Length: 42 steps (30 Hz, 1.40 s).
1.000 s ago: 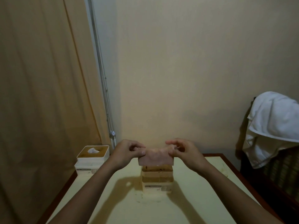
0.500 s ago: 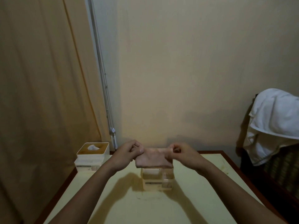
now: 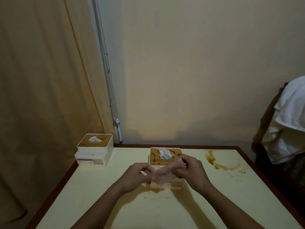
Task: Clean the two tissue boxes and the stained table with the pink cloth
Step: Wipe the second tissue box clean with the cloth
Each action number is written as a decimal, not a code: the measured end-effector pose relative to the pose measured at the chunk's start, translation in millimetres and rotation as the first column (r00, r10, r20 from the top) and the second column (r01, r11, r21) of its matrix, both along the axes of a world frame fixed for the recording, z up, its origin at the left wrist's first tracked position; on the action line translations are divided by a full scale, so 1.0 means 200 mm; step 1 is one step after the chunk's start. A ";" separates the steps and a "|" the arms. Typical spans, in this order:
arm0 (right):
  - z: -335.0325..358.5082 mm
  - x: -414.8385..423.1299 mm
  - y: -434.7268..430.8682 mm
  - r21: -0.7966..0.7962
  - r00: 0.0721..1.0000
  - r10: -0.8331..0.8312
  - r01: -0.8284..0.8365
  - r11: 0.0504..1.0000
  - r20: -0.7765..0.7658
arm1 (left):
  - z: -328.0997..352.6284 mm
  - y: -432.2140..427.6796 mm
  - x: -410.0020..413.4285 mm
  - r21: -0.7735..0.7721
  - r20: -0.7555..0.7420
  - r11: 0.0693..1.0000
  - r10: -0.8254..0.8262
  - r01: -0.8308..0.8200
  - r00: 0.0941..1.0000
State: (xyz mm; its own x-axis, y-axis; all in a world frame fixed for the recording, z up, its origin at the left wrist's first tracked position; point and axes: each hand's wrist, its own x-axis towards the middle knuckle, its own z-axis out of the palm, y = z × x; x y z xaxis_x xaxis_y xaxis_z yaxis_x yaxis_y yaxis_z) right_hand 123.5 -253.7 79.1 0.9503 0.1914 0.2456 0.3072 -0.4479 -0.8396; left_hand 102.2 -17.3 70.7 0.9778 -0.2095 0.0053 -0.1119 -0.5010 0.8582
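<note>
Both my hands hold the pink cloth (image 3: 162, 176) just in front of the middle tissue box (image 3: 165, 157). My left hand (image 3: 137, 175) pinches its left end, and my right hand (image 3: 191, 169) grips its right end. That box has a wooden lid with dark smears and a white tissue sticking up. The cloth and my hands hide its front face. A second tissue box (image 3: 94, 149) of the same kind stands at the table's far left corner. A brown ring-shaped stain (image 3: 219, 160) marks the pale yellow table (image 3: 99, 187) at the far right.
The table has a dark red-brown rim and stands against a cream wall. A beige curtain hangs at the left. At the right, a white towel (image 3: 288, 123) is draped over a dark chair. Faint brown smears (image 3: 153, 195) lie on the tabletop below the middle box.
The view has tipped downward, showing more tabletop and the stain. My hands have lowered the cloth from above the middle box to its front, so its stained lid now shows.
</note>
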 end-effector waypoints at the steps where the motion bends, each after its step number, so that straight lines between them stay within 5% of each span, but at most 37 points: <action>1: -0.02 0.02 0.01 -0.032 0.999 0.002 -0.001 0.999 0.044 | -0.04 0.01 0.02 0.023 -0.013 1.000 0.002 -0.002 1.000; 9: -0.17 0.16 0.15 -0.277 0.937 -0.005 0.108 0.955 0.350 | -0.15 0.08 0.32 -0.070 0.145 0.963 0.269 -0.261 0.952; 17: -0.40 0.30 0.24 -0.504 0.796 0.104 0.271 0.820 0.596 | -0.36 0.00 0.63 0.014 0.098 0.990 0.136 -0.138 0.986; 26: -0.44 0.40 0.34 -0.492 0.746 0.173 0.230 0.839 0.643 | -0.46 -0.01 0.66 0.116 0.287 0.967 0.186 -0.226 0.940; 34: -0.42 0.41 0.14 -0.651 0.805 0.256 0.199 0.732 0.534 | -0.47 -0.03 0.63 0.184 0.318 0.947 0.196 -0.264 0.927; 42: -0.33 0.36 0.18 -0.409 0.841 0.149 0.092 0.908 0.520 | -0.46 -0.05 0.63 0.270 0.349 0.915 0.199 -0.301 0.916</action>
